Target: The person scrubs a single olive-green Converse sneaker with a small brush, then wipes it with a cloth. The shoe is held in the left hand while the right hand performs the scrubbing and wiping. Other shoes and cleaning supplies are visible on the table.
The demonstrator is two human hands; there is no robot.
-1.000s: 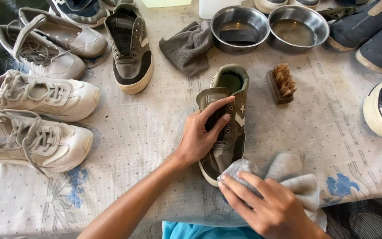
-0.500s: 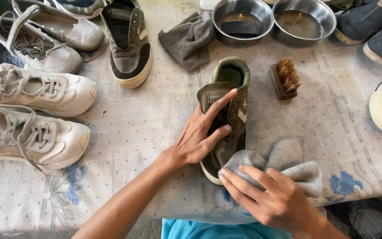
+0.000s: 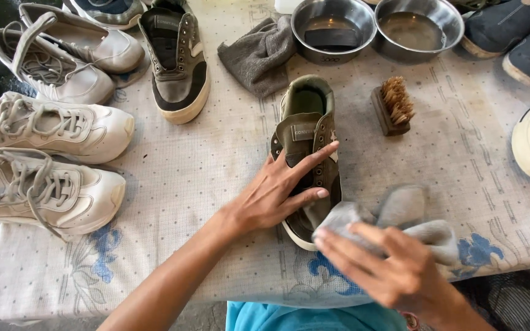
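Note:
An olive-green sneaker without laces lies on the cloth-covered table, toe toward me. My left hand rests flat across its tongue and left side, holding it down. My right hand presses a light grey cloth against the shoe's toe; the hand is blurred. The toe cap is mostly hidden by the cloth and my fingers.
A wooden brush lies right of the shoe. Behind it sit a dark grey rag and two steel bowls. The matching sneaker and white sneakers fill the left side; dark shoes lie at the right.
My right hand has slid the grey cloth to the right along the toe. The left hand has shifted lower on the shoe, and the shoe has turned slightly.

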